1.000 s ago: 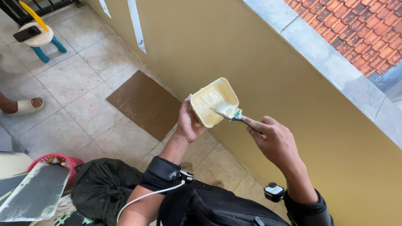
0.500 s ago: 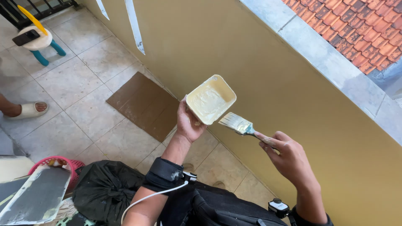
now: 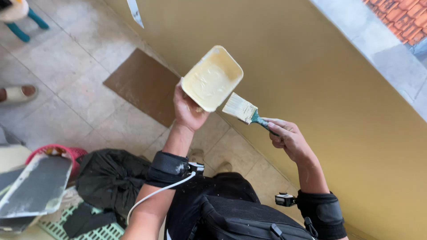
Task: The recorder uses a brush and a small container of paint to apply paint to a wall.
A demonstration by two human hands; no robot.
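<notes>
The left hand (image 3: 189, 109) holds a cream-coloured plastic tub (image 3: 212, 78) from below, with its fingers closed around the lower corner of the tub, so the open side of the tub faces up toward the camera and shows a thin layer of pale paint inside. The right hand (image 3: 287, 140) is closed around the green handle of a flat paintbrush (image 3: 242, 109); the fingers wrap the handle fully and nothing else is in this hand. The long axis of the paintbrush runs from lower right to upper left: the handle sits in the right hand and the pale, paint-loaded bristles point up and left, toward the tub. The bristle tip is just beside the lower right edge of the tub, apart from it by a small gap, and I cannot tell if they touch. So the tub lies up and to the left of the right fingers, and the yellow wall (image 3: 320, 89) lies on the other side, to the right of the brush. Both hands are raised in front of the body, near each other. Below them are the tiled floor (image 3: 66, 71), a brown sheet of cardboard (image 3: 142, 84) by the wall base, and a black bag (image 3: 111, 178) lower left.
</notes>
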